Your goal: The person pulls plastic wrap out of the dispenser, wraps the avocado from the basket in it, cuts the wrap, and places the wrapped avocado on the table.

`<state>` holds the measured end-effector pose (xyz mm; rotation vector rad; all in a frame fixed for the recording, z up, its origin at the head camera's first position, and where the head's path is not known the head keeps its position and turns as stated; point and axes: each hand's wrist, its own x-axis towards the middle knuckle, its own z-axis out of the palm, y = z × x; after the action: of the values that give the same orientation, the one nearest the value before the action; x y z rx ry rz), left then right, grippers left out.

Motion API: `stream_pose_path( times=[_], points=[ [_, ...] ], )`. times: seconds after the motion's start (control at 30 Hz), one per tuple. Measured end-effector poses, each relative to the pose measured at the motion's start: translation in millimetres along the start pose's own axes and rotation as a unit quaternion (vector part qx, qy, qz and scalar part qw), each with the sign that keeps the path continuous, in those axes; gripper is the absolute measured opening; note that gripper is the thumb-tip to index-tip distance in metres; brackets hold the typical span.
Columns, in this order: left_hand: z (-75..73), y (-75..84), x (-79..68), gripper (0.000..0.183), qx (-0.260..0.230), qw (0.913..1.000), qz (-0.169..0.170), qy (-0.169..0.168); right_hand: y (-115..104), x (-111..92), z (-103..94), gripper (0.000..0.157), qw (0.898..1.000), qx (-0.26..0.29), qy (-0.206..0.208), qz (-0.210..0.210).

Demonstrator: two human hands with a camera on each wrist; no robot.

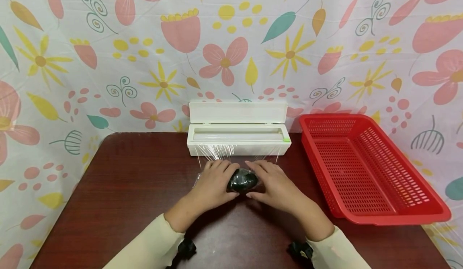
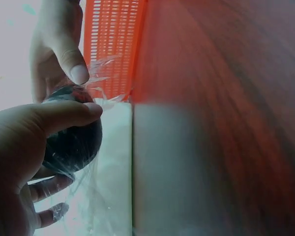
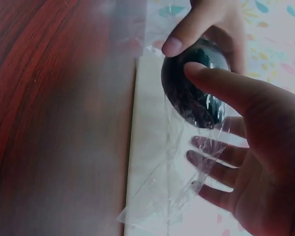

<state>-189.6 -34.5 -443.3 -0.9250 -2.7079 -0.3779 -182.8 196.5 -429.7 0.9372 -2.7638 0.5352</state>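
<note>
Both hands hold a dark green, glossy, rounded object (image 1: 242,181) above the dark wooden table, its exact kind unclear. Clear cling film (image 3: 179,162) lies over it and trails away in loose folds. My left hand (image 1: 216,182) grips its left side, thumb on the near face. From the right, my right hand (image 1: 276,184) grips it with the thumb (image 3: 221,81) pressed on the surface. Film stretches from the object to a white cling film dispenser box (image 1: 238,148), whose lid (image 1: 238,112) stands up behind a roll. Part of the object is hidden by fingers.
A red perforated plastic basket (image 1: 325,172) stands at the right, reaching past the table's edge. The brown table (image 1: 119,204) ends at a flower-patterned cloth (image 1: 224,60) behind the dispenser. Dark straps (image 1: 186,248) sit at the cuffs of the pale sleeves.
</note>
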Motion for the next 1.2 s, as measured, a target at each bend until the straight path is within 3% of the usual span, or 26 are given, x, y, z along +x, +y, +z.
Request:
stream_pose_path(
  times=[0.2, 0.33, 0.53, 0.7, 0.83, 1.2],
  points=[
    [-1.0, -7.3, 5.6, 0.072, -0.049, 0.9982, -0.019, -0.029, -4, 5, 7.8, 0.080, 0.997, -0.013, 0.051, -0.055],
    [-1.0, -12.7, 8.7, 0.072, -0.068, 0.9965, -0.028, -0.039, -7, 8, 13.9, 0.078, 0.995, -0.032, 0.064, -0.067],
    [-0.7, -15.5, 10.7, 0.072, -0.074, 0.9954, -0.032, -0.051, -6, 14, 17.5, 0.068, 0.995, -0.044, 0.066, -0.064],
    [1.1, -12.3, 8.2, 0.076, -0.071, 0.9949, -0.049, -0.053, -3, 18, 15.5, 0.067, 0.997, -0.035, 0.042, -0.052],
    [3.2, -7.7, 5.8, 0.082, -0.054, 0.9968, -0.053, -0.026, 0, 20, 12.2, 0.067, 0.999, -0.018, 0.025, -0.041],
    [13.2, -1.8, 4.7, 0.088, 0.009, 0.9981, -0.013, 0.059, 7, 29, -6.0, 0.066, 0.997, 0.062, -0.053, 0.016]
  ],
)
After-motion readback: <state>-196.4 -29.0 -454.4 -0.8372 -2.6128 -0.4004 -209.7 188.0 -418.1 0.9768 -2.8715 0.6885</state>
